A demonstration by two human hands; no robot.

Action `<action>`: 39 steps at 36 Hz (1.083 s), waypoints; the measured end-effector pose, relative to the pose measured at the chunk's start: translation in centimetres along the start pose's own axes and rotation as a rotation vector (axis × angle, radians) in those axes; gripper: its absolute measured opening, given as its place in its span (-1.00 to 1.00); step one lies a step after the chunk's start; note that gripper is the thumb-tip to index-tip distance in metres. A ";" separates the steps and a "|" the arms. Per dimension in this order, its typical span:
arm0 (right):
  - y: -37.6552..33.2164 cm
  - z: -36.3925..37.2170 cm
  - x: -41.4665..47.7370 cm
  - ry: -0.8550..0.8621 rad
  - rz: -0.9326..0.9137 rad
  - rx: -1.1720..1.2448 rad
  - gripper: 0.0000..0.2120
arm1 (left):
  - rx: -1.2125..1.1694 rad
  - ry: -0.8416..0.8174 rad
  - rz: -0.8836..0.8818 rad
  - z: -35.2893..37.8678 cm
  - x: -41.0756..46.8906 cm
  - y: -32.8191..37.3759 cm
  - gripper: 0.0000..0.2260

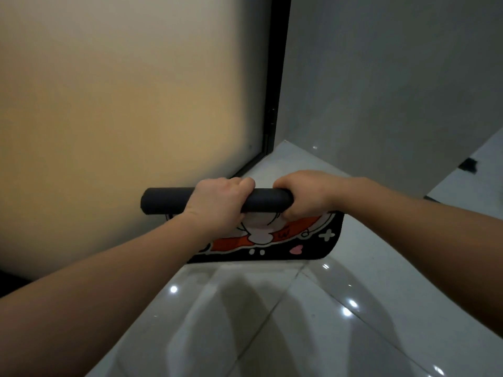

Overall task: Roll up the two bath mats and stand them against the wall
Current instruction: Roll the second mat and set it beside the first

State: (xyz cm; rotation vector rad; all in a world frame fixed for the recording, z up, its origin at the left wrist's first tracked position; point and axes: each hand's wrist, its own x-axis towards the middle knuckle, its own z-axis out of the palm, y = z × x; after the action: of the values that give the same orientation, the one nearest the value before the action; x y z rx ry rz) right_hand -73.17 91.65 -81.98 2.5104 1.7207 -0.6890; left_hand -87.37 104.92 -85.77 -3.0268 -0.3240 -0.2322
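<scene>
A bath mat (313, 240) with a black underside and a cartoon print in orange, white and black is partly rolled. The rolled part forms a dark tube (163, 201) lying crosswise, and the unrolled part hangs from it down to the tiled floor (272, 322). My left hand (217, 205) grips the tube near its middle. My right hand (302, 194) grips the tube's right end. The roll is held in the air just in front of a frosted glass door (122, 104). Only one mat is in view.
The frosted door has a black frame (275, 104) that meets a grey wall (381, 77) in a corner at the back. Glossy light floor tiles spread below and to the right. A small dark object (469, 165) lies at the far right on the floor.
</scene>
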 end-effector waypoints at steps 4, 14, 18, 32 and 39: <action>0.2 0.7 -0.2 0.181 -0.054 -0.230 -0.81 | -0.134 -0.093 -0.062 -0.3 0.4 0.0 -0.55; 0.3 1.5 -0.8 0.474 -0.211 -0.473 -0.80 | -0.378 -0.346 -0.121 -1.2 1.1 -0.2 -0.78; 0.0 0.9 -0.3 0.290 -0.158 -0.384 -0.72 | -0.193 -0.195 -0.071 -0.5 0.4 -0.3 -0.76; -0.6 0.4 -0.4 0.269 -0.118 -0.387 -0.80 | -0.189 -0.226 -0.097 -1.1 0.5 -1.0 -0.51; -0.1 1.9 -0.5 0.544 -0.283 -0.555 -0.78 | -0.517 -0.401 -0.157 -1.5 0.3 -1.3 -0.65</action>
State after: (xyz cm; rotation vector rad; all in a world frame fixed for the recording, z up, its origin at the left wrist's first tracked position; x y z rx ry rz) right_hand -74.06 90.75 -83.51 2.1808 2.0638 0.4805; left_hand -87.54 106.12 -84.16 -3.5489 -0.6171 0.3449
